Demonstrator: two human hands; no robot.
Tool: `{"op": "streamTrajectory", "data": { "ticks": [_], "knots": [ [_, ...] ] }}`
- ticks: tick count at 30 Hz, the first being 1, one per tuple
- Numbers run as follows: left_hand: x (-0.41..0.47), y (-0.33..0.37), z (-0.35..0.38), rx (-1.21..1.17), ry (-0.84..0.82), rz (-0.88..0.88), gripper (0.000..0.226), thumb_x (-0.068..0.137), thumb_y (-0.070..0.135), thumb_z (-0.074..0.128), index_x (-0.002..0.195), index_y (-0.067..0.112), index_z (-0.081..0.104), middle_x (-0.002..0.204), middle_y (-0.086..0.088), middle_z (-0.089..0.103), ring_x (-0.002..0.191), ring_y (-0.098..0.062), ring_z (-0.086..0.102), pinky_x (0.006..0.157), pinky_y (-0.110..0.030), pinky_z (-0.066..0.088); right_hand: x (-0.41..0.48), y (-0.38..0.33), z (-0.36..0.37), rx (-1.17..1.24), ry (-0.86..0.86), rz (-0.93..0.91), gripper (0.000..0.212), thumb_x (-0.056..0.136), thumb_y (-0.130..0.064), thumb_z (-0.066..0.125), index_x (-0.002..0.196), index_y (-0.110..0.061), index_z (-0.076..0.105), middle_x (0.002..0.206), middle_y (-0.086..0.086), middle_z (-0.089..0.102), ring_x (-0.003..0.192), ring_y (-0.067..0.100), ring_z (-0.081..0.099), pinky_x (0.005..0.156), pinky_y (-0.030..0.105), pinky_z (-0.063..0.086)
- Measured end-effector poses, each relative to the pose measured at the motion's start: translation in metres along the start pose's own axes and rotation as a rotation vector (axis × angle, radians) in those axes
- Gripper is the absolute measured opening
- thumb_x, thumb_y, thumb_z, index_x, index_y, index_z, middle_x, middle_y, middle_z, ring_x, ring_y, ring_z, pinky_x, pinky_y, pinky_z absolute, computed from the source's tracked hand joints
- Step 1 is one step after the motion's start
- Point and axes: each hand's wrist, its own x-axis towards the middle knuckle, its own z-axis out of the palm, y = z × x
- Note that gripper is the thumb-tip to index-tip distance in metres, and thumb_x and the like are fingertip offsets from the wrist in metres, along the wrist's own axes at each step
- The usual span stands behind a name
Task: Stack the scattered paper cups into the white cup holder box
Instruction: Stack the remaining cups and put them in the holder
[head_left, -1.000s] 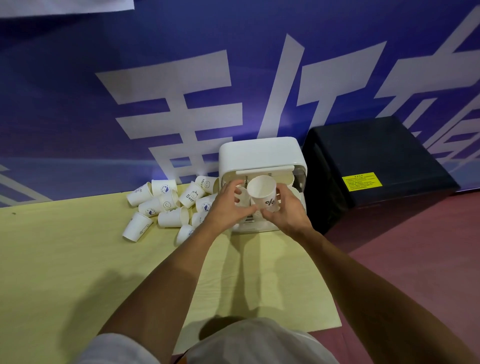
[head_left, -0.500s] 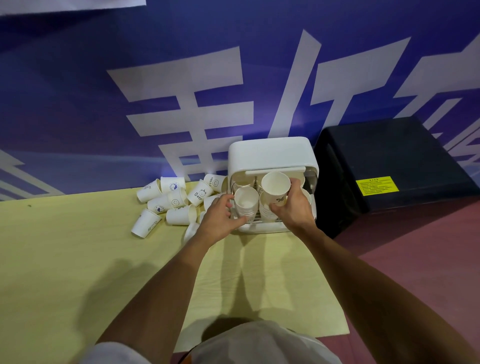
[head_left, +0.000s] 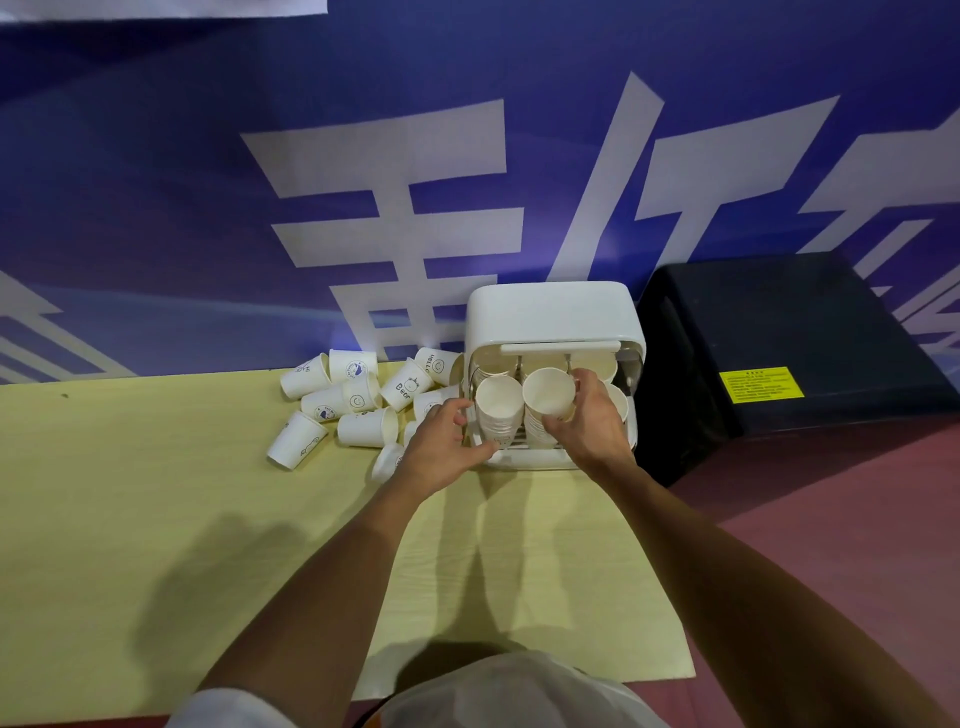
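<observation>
Cup (head_left: 548, 389) held over box's (head_left: 550, 312) middle stack (head_left: 537, 434).
Right hand (head_left: 587, 421) grips it; left hand (head_left: 441, 441) curls by the left stack (head_left: 498, 415), grip unclear. Box: table's (head_left: 156, 519) far right corner. Next, seat it squarely, then fetch loose cups (head_left: 363, 400) alongside.

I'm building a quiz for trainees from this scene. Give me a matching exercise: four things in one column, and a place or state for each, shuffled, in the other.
Things:
1. right hand
2. loose cups
3. holder
4. black box

Places or states:
A. lying on the table, left of the holder
B. right of the holder, bearing a yellow label
C. white, standing against the blue wall
D. grips a cup inside the holder

Pairs: 1-D, 2-A, 3-C, 4-B
</observation>
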Motion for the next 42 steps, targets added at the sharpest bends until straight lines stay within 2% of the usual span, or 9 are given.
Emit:
{"op": "streamTrajectory", "data": {
  "ticks": [5, 9, 14, 18, 21, 29, 35, 39, 42],
  "knots": [
    [-0.004, -0.008, -0.003, -0.027, 0.007, -0.006, 0.071, 0.075, 0.044, 0.082, 0.135, 0.029, 0.047, 0.122, 0.004, 0.052, 0.104, -0.014, 0.058, 0.090, -0.033, 0.053, -0.005, -0.003, 0.001, -0.083, 0.048, -0.008, 0.068, 0.079, -0.028, 0.077, 0.137, -0.015, 0.044, 0.135, 0.006, 0.048, 0.119, 0.026, 0.051, 0.092, 0.042, 0.049],
    [-0.004, -0.019, -0.006, -0.050, 0.015, -0.012, 0.071, 0.075, 0.043, 0.083, 0.135, 0.028, 0.048, 0.120, 0.004, 0.053, 0.101, -0.014, 0.058, 0.082, -0.025, 0.047, -0.009, -0.008, 0.003, -0.140, 0.062, -0.051, 0.055, 0.083, -0.026, 0.072, 0.132, -0.011, 0.053, 0.131, 0.009, 0.051, 0.122, 0.028, 0.048, 0.100, 0.041, 0.043],
    [-0.007, -0.040, -0.016, -0.078, -0.015, -0.021, 0.074, 0.074, 0.045, 0.083, 0.137, 0.028, 0.047, 0.118, 0.004, 0.053, 0.100, -0.013, 0.057, 0.083, -0.028, 0.050, -0.021, -0.025, 0.019, -0.147, 0.060, -0.143, 0.042, 0.084, -0.023, 0.069, 0.123, -0.010, 0.059, 0.125, 0.009, 0.056, 0.117, 0.028, 0.051, 0.097, 0.039, 0.044],
    [-0.015, -0.065, -0.032, -0.125, -0.042, -0.037, 0.075, 0.072, 0.044, 0.084, 0.135, 0.026, 0.049, 0.117, 0.003, 0.053, 0.096, -0.011, 0.057, 0.084, -0.042, 0.057, -0.034, -0.046, 0.045, -0.146, 0.046, -0.183, 0.041, 0.083, -0.024, 0.069, 0.121, -0.011, 0.060, 0.120, 0.008, 0.059, 0.110, 0.026, 0.054, 0.090, 0.039, 0.048],
    [-0.023, -0.083, -0.047, -0.112, -0.045, -0.056, 0.072, 0.075, 0.042, 0.083, 0.135, 0.025, 0.048, 0.117, 0.004, 0.053, 0.095, -0.009, 0.057, 0.087, -0.034, 0.055, -0.043, -0.059, 0.067, -0.134, 0.030, -0.181, 0.039, 0.082, -0.023, 0.069, 0.118, -0.012, 0.061, 0.116, 0.006, 0.060, 0.104, 0.024, 0.055, 0.087, 0.040, 0.050],
    [-0.055, -0.117, -0.083, -0.068, 0.081, -0.186, 0.070, 0.077, 0.039, 0.083, 0.136, 0.021, 0.049, 0.122, -0.001, 0.052, 0.098, -0.013, 0.055, 0.084, -0.027, 0.047, -0.049, -0.075, 0.128, -0.126, -0.171, -0.342, 0.043, 0.080, -0.018, 0.078, 0.118, -0.005, 0.062, 0.114, 0.014, 0.062, 0.105, 0.033, 0.058, 0.089, 0.042, 0.050],
    [-0.080, -0.144, -0.101, -0.076, 0.209, -0.341, 0.067, 0.076, 0.036, 0.084, 0.133, 0.021, 0.051, 0.120, -0.001, 0.051, 0.100, -0.017, 0.055, 0.083, -0.025, 0.043, -0.049, -0.091, 0.168, -0.116, -0.319, -0.334, 0.045, 0.084, -0.026, 0.070, 0.125, -0.010, 0.061, 0.118, 0.010, 0.062, 0.110, 0.028, 0.057, 0.093, 0.038, 0.047],
    [-0.073, -0.160, -0.115, -0.050, 0.237, -0.332, 0.066, 0.075, 0.032, 0.085, 0.132, 0.017, 0.054, 0.122, -0.003, 0.052, 0.104, -0.016, 0.054, 0.094, -0.030, 0.048, -0.044, -0.100, 0.187, -0.132, -0.343, -0.301, 0.049, 0.082, -0.027, 0.071, 0.127, -0.010, 0.059, 0.119, 0.010, 0.060, 0.110, 0.030, 0.055, 0.095, 0.039, 0.046],
    [-0.053, -0.172, -0.129, -0.016, 0.229, -0.315, 0.067, 0.075, 0.032, 0.085, 0.131, 0.015, 0.055, 0.123, -0.004, 0.052, 0.105, -0.015, 0.052, 0.096, -0.032, 0.047, -0.038, -0.107, 0.201, -0.153, -0.323, -0.255, 0.052, 0.081, -0.027, 0.073, 0.128, -0.010, 0.057, 0.116, 0.011, 0.060, 0.106, 0.032, 0.056, 0.094, 0.041, 0.045]
  ]
}}
